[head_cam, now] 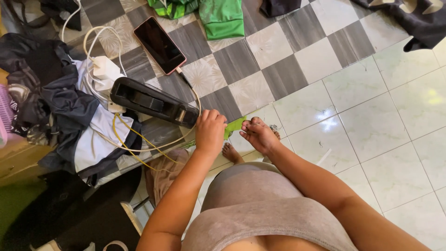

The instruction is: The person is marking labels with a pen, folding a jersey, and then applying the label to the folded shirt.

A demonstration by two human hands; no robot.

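Tiled floor [362, 116] fills the view from above: pale glossy squares on the right, a grey-and-white checker pattern with flower prints on the upper left. A person in grey shorts looks down at their own arms and bare feet.

At the left edge lies a heap of dark clothes [55, 107]. Green cloth [218, 18] sits at the top centre and dark fabric [413, 18] at the top right. Beside the heap is a long black device [153, 101], lying at a slant, with yellow and white cables [139, 144] looped around it. Above it, a phone [159, 45] lies screen up with a cable plugged in, near a white charger [106, 69].

The left hand [210, 131] is closed in a loose fist, pinching one end of a small green scrap [235, 125], just beside the device's lower end. The right hand [258, 135] is half open, fingertips gathered at the scrap's other end; whether they truly grip it cannot be told. The scrap hangs between the two hands, above the feet.

To handle it well, I would judge that both hands should pinch close to the scrap's edges, keep it taut, and stay clear of the loose cables just beside the left wrist.
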